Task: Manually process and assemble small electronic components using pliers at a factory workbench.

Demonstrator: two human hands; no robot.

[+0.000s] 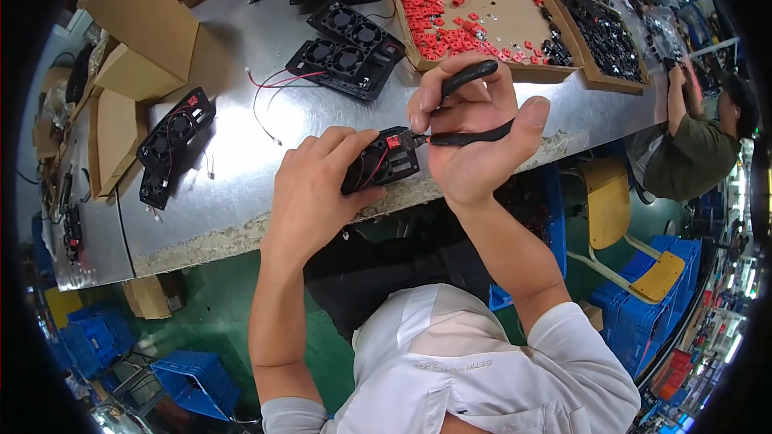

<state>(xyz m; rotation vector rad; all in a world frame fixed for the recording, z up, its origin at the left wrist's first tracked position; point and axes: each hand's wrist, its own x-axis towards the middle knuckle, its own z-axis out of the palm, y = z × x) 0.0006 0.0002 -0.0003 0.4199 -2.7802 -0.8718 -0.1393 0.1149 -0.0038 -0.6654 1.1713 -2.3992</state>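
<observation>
My left hand (pixel 314 181) grips a black fan bracket (pixel 398 162) at the table's front edge, fingers over its left end. A small red connector (pixel 393 142) sits on the bracket's upper part, with a red wire beside it. In my right hand (pixel 482 133) are black-handled pliers (pixel 470 138), their handles spread apart. The pliers' jaws point left and meet the bracket beside the red connector. Whether the jaws grip anything is too small to tell. More black fan brackets (pixel 350 44) lie behind on the table, and another fan bracket (pixel 175 145) lies to the left.
A cardboard tray (pixel 515 72) of red connectors stands at the back, beside a box of black parts (pixel 603 32). An open cardboard box (pixel 153 32) stands at left. Right of the metal table (pixel 241 193) are a yellow chair (pixel 605 205) and another person (pixel 700 145).
</observation>
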